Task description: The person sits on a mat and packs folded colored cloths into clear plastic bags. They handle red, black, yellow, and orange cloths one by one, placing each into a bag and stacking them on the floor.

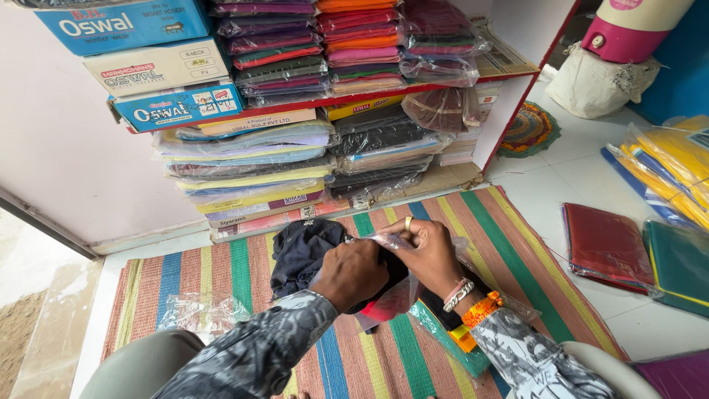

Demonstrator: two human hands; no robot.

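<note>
1. Dark folded cloth (303, 251) lies on the striped floor mat (221, 281), just below the bottom shelf, and is half inside a clear plastic sleeve (391, 240) at its right end.

2. Left hand (353, 273) is closed into a loose fist on the cloth where it enters the sleeve, knuckles up; the fingers are tucked under, so what exactly they pinch is hard to tell, though it looks like the cloth's edge.

3. Right hand (430, 251), with a ring, bangles and an orange thread at the wrist, is curled around the sleeve's mouth, thumb and fingers gripping the thin film and lifting it open.

4. For the work in hand, the mouth of the sleeve should be kept wide and taut, so the film does not crumple against the cloth.

5. The cloth wants to stay folded flat; the bunched part at the left looks likely to snag, so it is best smoothed before it passes the opening.

6. Pressing low against the mat, rather than lifting, would keep the fold square.

7. Under the right forearm lie more packed pieces, one green-edged packet (443, 336) touching the sleeve's lower side; they should not be dragged along.

8. An empty crumpled wrapper (196, 310) sits on the mat, well apart to the left.

9. Stacks of wrapped fabrics (251, 166) fill the shelves ahead, and red (602, 247) and yellow packets (676, 166) lie on the white floor to the right.
</note>
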